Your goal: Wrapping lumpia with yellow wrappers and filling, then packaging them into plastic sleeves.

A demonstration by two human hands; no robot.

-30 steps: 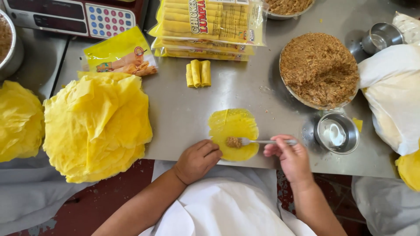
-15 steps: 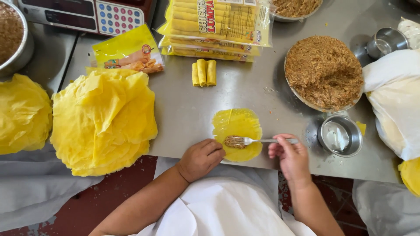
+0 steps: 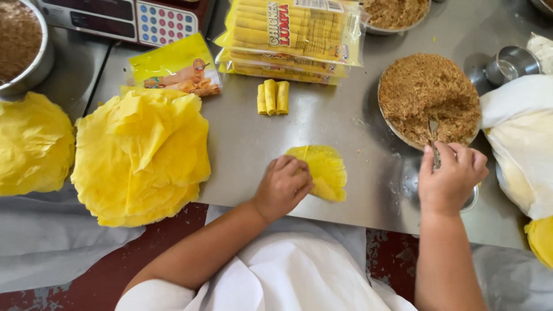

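Observation:
A round yellow wrapper lies on the steel table, its near edge folded up. My left hand rests on the wrapper's left side, fingers curled over the fold. My right hand grips a metal fork, whose tines reach into the plate of brown minced filling. Three finished yellow rolls sit side by side further back.
A big stack of yellow wrappers lies at left, another pile at the far left. Packs of rolls, a yellow bag, a scale, metal bowls and a small cup crowd the back. White cloth at right.
My right hand lifted the fork off the wrapper and moved it right to the filling plate. My left hand moved onto the wrapper and folded its edge over.

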